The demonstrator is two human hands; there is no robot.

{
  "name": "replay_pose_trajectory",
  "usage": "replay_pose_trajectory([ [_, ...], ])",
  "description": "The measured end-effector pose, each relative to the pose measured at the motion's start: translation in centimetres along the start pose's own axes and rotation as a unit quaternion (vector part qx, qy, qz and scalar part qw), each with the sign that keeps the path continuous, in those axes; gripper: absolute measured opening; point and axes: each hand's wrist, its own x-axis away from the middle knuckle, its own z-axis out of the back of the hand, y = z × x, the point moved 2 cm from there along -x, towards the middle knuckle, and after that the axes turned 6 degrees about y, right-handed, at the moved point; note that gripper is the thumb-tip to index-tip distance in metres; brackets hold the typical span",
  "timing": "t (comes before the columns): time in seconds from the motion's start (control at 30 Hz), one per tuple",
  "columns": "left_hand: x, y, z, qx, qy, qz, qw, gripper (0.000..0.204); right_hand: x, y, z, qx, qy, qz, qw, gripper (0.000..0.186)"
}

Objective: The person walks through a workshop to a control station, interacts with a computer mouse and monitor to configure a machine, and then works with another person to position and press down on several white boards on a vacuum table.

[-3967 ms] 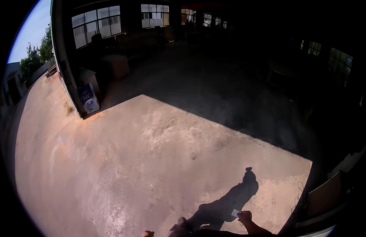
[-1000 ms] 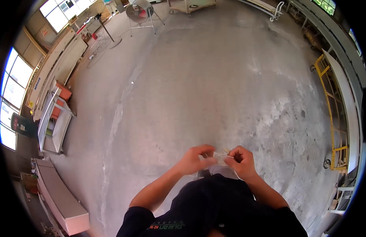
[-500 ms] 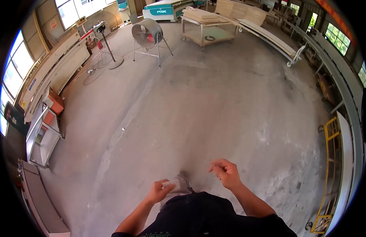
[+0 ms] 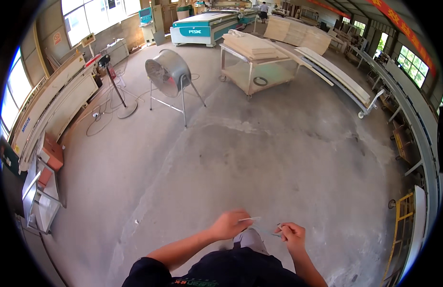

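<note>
My left hand (image 4: 228,226) is closed on a thin, pale flat piece (image 4: 250,219) like a card or folded paper, seen nearly edge-on. My right hand (image 4: 293,235) is pinched just to the right of it. Something slim and small pokes out of the right fingers toward the left hand, too fine to name. Both hands are in front of my body at waist height, above the grey concrete floor (image 4: 240,172), and they do not touch each other.
Ahead stands a drum fan (image 4: 168,71) on metal legs, with a pole stand (image 4: 117,88) and cables beside it. A wheeled table (image 4: 250,48) carries stacked boards. A loaded trolley (image 4: 334,71) and a long conveyor (image 4: 398,91) line the right; a yellow cart (image 4: 401,225) is nearer.
My left hand has moved right and forward with the pale piece, and my right hand slightly right and nearer. The hands are closer together. The fan and table appear nearer as the view shifts forward.
</note>
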Motion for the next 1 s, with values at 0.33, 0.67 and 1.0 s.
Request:
replay_pose_trajectory([
  [0.33,-22.0,-13.2,8.2,0.088,0.075,0.366,0.924,0.028,-33.6,-4.3,-10.9,-0.044,-0.055,-0.066,0.995,0.016],
  [0.67,-38.7,-33.6,18.7,0.215,0.359,0.400,0.816,0.020,-68.5,-12.6,-26.4,-0.214,-0.268,-0.162,0.925,0.015],
  [1.0,-78.4,-34.5,37.7,-0.056,0.137,0.154,0.977,0.023,-93.8,-12.8,-29.6,-0.118,-0.076,-0.185,0.973,0.016],
])
